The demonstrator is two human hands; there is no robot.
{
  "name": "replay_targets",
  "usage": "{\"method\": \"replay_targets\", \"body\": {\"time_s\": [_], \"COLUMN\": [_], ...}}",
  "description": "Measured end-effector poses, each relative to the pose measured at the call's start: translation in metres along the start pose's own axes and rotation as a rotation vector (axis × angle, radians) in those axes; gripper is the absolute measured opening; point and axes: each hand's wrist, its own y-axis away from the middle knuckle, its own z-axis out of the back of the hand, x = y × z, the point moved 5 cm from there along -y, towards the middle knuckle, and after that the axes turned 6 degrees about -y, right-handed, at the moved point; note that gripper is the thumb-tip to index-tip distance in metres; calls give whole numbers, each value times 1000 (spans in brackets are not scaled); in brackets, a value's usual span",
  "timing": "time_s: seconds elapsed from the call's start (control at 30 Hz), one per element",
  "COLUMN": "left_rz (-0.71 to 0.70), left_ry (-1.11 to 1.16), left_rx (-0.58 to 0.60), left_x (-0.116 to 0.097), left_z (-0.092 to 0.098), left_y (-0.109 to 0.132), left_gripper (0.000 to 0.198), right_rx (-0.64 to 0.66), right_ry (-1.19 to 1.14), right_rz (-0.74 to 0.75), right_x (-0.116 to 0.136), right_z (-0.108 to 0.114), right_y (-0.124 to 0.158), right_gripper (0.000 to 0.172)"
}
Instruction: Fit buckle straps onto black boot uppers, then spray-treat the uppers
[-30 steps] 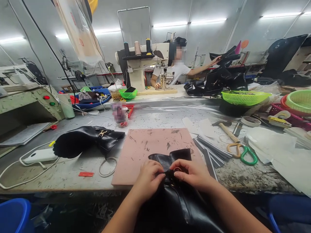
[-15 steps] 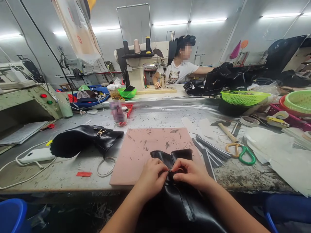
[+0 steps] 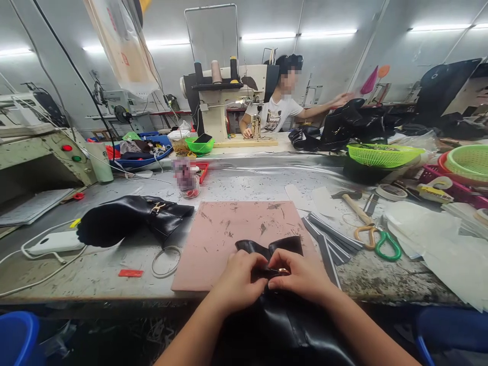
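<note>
A black leather boot upper point(image 3: 284, 320) runs from the near edge of the bench onto a pink board point(image 3: 236, 223), its split end on the board. My left hand point(image 3: 242, 282) is closed, thumb and fingers pinching a narrow black strap across the upper. My right hand point(image 3: 303, 277) pinches the same strap from the other side, its fingertips close to my left ones. A gold-coloured metal ring point(image 3: 282, 271) shows at the right fingertips; the rest of the fitting is hidden. Left of the board lies another black boot upper point(image 3: 125, 218) with a gold clasp on its strap.
To the right lie dark strips point(image 3: 331, 236), a hammer point(image 3: 356, 207), scissors point(image 3: 387, 244) and white sheets point(image 3: 430, 239). A wire ring point(image 3: 166, 262) and a red piece point(image 3: 130, 273) lie left. Across the bench, a person point(image 3: 282, 109) sits at a sewing machine point(image 3: 213, 112).
My fingertips have shifted slightly on the strap, and the gold ring shows more. The split end of the upper has flexed a little. The person opposite has raised an outstretched hand off the black pieces.
</note>
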Motion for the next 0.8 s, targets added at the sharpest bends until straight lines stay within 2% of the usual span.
{"method": "replay_targets", "body": {"time_s": [0.1, 0.23, 0.33, 0.47, 0.67, 0.73, 0.8], "left_rz": [38, 48, 37, 50, 65, 58, 67], "left_ry": [3, 193, 330, 405, 447, 432, 357], "left_rx": [10, -87, -129, -169, -221, -212, -175], "left_x": [3, 9, 13, 14, 15, 14, 11], "left_z": [1, -3, -8, -12, -16, -16, -13], "left_y": [-1, -6, -9, -10, -9, -8, -9], "left_gripper": [17, 17, 18, 19, 12, 9, 15], "right_rx": [74, 148, 126, 99, 65, 47, 32], "right_ry": [-69, -95, -42, -5, -126, -183, -204], "right_rz": [11, 113, 136, 114, 70, 80, 93], "right_x": [-2, 0, 2, 4, 2, 1, 0], "right_z": [0, 4, 7, 8, 12, 12, 10], "right_y": [0, 2, 2, 0, -4, -5, -6], "right_gripper": [23, 24, 17, 13, 30, 31, 30]}}
